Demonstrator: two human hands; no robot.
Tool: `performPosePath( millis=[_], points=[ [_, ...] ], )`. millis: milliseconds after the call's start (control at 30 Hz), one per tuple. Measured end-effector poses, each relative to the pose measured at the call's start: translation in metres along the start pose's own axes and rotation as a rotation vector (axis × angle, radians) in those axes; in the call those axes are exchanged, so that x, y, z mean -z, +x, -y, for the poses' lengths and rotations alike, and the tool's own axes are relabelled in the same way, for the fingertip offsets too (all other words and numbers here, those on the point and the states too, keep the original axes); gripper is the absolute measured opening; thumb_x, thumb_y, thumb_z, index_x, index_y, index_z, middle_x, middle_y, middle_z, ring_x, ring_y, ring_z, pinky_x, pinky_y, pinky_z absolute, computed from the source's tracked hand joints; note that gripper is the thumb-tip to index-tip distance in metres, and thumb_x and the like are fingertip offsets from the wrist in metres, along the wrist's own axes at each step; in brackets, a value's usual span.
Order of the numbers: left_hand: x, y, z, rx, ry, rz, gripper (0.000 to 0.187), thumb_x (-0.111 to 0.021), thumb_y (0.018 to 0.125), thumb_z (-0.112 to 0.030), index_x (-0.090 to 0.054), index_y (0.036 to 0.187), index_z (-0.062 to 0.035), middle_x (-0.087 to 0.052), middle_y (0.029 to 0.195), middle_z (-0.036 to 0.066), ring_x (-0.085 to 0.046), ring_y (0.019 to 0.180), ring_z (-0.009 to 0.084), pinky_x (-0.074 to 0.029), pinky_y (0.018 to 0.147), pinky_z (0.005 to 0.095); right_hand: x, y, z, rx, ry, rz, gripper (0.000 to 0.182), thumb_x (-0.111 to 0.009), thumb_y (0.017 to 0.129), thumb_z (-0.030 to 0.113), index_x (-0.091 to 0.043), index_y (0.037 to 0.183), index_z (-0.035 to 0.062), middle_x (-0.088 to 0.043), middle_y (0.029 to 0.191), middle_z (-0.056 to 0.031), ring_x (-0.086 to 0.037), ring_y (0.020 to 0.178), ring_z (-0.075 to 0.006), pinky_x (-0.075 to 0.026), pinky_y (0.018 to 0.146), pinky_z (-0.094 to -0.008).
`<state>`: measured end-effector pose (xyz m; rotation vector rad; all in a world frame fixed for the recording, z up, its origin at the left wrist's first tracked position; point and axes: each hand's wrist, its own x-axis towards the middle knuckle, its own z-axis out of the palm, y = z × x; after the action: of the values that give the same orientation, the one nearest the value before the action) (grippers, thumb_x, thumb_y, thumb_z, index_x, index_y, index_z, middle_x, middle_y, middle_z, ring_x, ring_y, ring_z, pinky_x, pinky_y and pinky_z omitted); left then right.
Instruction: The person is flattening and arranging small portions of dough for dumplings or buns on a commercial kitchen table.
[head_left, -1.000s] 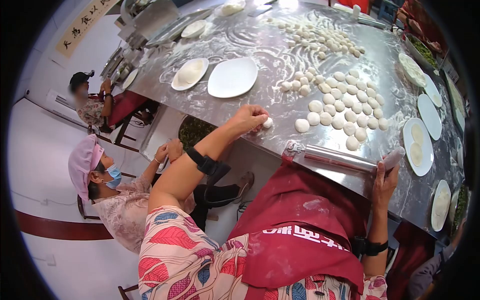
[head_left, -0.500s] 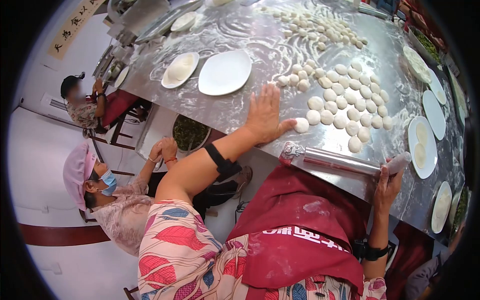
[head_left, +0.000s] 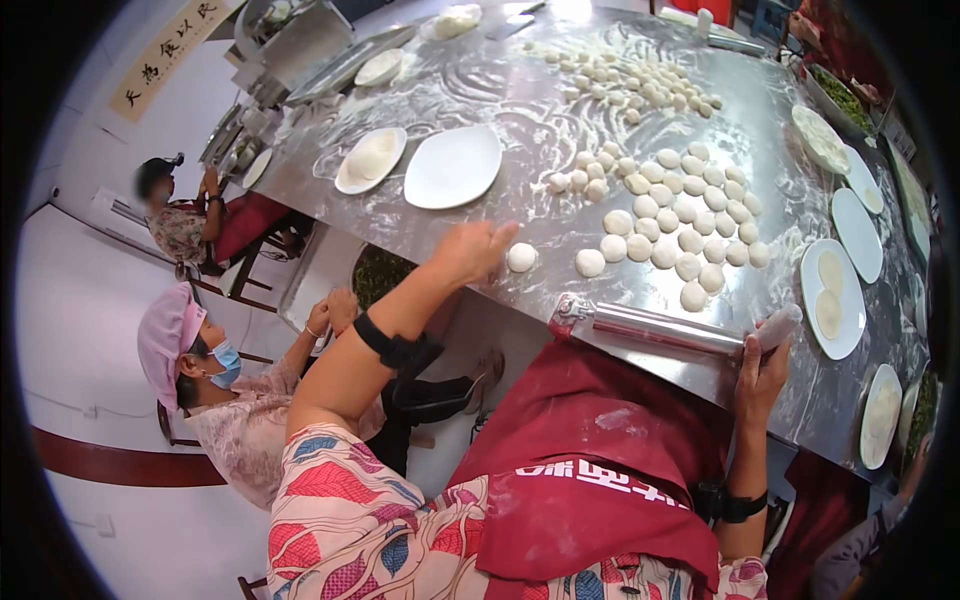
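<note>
My left hand [head_left: 474,252] is over the front edge of the steel table, fingers loosely bent with a gap at the thumb, seemingly holding nothing. Just right of its fingertips lies a flattened dough disc [head_left: 521,257], and a second dough disc [head_left: 590,263] sits farther right. My right hand [head_left: 762,375] grips the right end of a shiny metal rolling pin [head_left: 670,327], which lies along the table's near edge. Beyond the pin, many flattened dough rounds [head_left: 690,240] spread out. A small cluster of unflattened dough balls [head_left: 590,172] is behind them.
Left of the dough stand a white plate [head_left: 453,168] and a plate of flour [head_left: 370,160]. An oval plate with two wrappers [head_left: 829,295] is at the right. More dough pieces [head_left: 640,85] lie farther back. A masked person [head_left: 215,370] sits at the left, near a bowl of greens [head_left: 375,278].
My left hand has lifted and drawn back left from the table, its spread fingers now bent. A flattened dough disc shows where the palm was. My right hand keeps hold of the rolling pin.
</note>
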<state>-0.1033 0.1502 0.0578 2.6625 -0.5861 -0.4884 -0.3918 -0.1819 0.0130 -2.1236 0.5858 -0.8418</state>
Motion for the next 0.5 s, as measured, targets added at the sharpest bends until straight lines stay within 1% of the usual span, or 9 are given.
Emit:
performPosePath(
  millis=[100,133,167,233,267,333,367,467,500],
  points=[
    [-0.026,0.014,-0.004,-0.136,-0.145,-0.067,0.039,-0.046,0.095,-0.036,-0.061,0.086,-0.0006,-0.064,0.073,0.013,-0.062,0.064,0.0212,-0.048,0.061,0.0358,-0.001,0.000,0.003,-0.008,-0.022,0.011,0.037,-0.056,0.096,0.025,-0.050,0.120,-0.0028,-0.060,0.106,-0.0136,-0.059,0.092,-0.0212,-0.046,0.083,-0.0324],
    [-0.028,0.027,-0.009,-0.112,-0.508,0.130,0.031,-0.054,0.092,-0.030,-0.061,0.088,-0.0008,-0.063,0.071,0.013,-0.061,0.063,0.0200,-0.048,0.062,0.0364,0.000,-0.001,0.006,-0.039,-0.011,0.022,0.037,-0.056,0.096,0.025,-0.050,0.120,-0.0027,-0.060,0.106,-0.0138,-0.059,0.092,-0.0215,-0.046,0.083,-0.0327],
    [-0.031,0.039,-0.014,-0.170,-0.461,-0.005,0.027,-0.057,0.089,-0.027,-0.061,0.088,-0.0004,-0.063,0.073,0.013,-0.062,0.065,0.0213,-0.049,0.064,0.0363,0.002,-0.001,0.009,-0.069,-0.003,0.033,0.037,-0.056,0.096,0.025,-0.049,0.120,-0.0026,-0.060,0.105,-0.0140,-0.059,0.092,-0.0217,-0.046,0.083,-0.0329],
    [-0.030,0.058,-0.033,-0.288,-0.368,-0.278,0.022,-0.063,0.084,-0.021,-0.062,0.090,0.0003,-0.063,0.078,0.015,-0.062,0.069,0.0240,-0.049,0.067,0.0361,0.000,0.000,0.005,-0.014,0.020,0.008,0.038,-0.057,0.095,0.025,-0.050,0.118,-0.0043,-0.061,0.104,-0.0178,-0.060,0.093,-0.0266,-0.046,0.083,-0.0363],
    [-0.032,0.067,-0.039,-0.310,-0.243,-0.388,0.021,-0.065,0.081,-0.019,-0.062,0.092,-0.0004,-0.063,0.082,0.016,-0.062,0.076,0.0262,-0.049,0.072,0.0378,-0.001,0.000,0.003,0.013,0.030,-0.002,0.038,-0.057,0.094,0.025,-0.050,0.117,-0.0051,-0.061,0.103,-0.0197,-0.061,0.094,-0.0290,-0.047,0.083,-0.0380],
    [-0.031,0.084,-0.046,-0.348,0.013,-0.612,0.024,-0.069,0.076,-0.015,-0.064,0.095,-0.0020,-0.063,0.090,0.017,-0.062,0.090,0.0306,-0.048,0.080,0.0411,-0.002,-0.001,-0.004,0.002,-0.002,-0.011,0.039,-0.058,0.094,0.025,-0.050,0.117,-0.0052,-0.061,0.102,-0.0201,-0.061,0.093,-0.0303,-0.047,0.083,-0.0385],
    [-0.032,0.094,-0.045,-0.362,0.000,-0.546,0.026,-0.069,0.075,-0.014,-0.063,0.097,-0.0013,-0.062,0.090,0.016,-0.062,0.088,0.0298,-0.048,0.079,0.0389,-0.001,-0.001,-0.005,-0.004,-0.016,-0.015,0.040,-0.058,0.094,0.026,-0.050,0.117,-0.0052,-0.061,0.102,-0.0204,-0.061,0.093,-0.0310,-0.047,0.083,-0.0388],
    [-0.036,0.111,-0.036,-0.403,-0.043,-0.378,0.030,-0.069,0.074,-0.013,-0.062,0.100,-0.0006,-0.062,0.091,0.013,-0.061,0.083,0.0264,-0.048,0.076,0.0336,-0.001,0.000,-0.003,0.024,-0.054,0.003,0.037,-0.055,0.096,0.026,-0.049,0.119,-0.0022,-0.060,0.105,-0.0143,-0.059,0.093,-0.0215,-0.046,0.083,-0.0330],
    [-0.031,0.108,-0.034,-0.418,-0.065,-0.343,0.030,-0.069,0.075,-0.014,-0.062,0.101,-0.0012,-0.062,0.091,0.012,-0.062,0.083,0.0245,-0.048,0.076,0.0325,0.000,-0.001,-0.001,0.017,-0.075,-0.001,0.037,-0.055,0.096,0.027,-0.050,0.119,-0.0022,-0.060,0.105,-0.0144,-0.059,0.093,-0.0215,-0.046,0.083,-0.0331]
  ],
)
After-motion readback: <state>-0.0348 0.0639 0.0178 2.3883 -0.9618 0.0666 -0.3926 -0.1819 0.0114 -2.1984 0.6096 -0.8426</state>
